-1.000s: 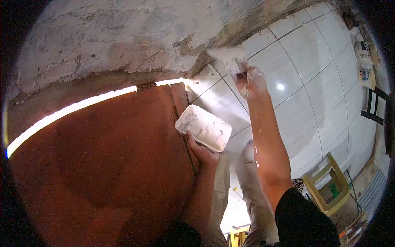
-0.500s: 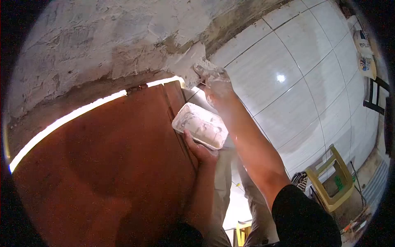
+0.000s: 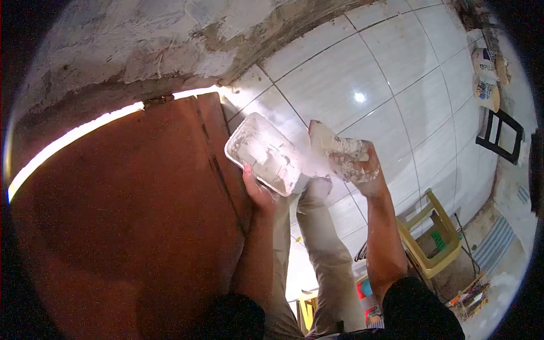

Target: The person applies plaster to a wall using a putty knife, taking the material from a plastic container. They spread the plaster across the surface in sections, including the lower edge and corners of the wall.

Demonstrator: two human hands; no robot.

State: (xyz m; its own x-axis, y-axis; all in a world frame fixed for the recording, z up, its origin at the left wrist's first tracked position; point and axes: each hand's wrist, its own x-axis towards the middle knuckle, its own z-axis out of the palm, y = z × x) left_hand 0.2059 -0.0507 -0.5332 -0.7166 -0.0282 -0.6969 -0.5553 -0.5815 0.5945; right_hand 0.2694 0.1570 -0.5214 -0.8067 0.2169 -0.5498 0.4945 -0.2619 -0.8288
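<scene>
Holding a white tub (image 3: pixel 262 153), the left hand (image 3: pixel 260 191) has its thumb (image 3: pixel 247 171) over the rim; the right hand (image 3: pixel 358 161), closed round a blurred scraper (image 3: pixel 318 161), is just beside it; a package (image 3: pixel 484 67) shows "PLU"

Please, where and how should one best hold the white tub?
The tub is open-topped, so I would grip its near long side, coming from below, thumb at the rim, fingers underneath. The left hand has its thumb there; this leaves the opening free for the right hand.

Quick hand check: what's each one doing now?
Left hand: holding the white tub, thumb at its rim.
Right hand: closed around a smeared scraper, partly blurred.
</scene>
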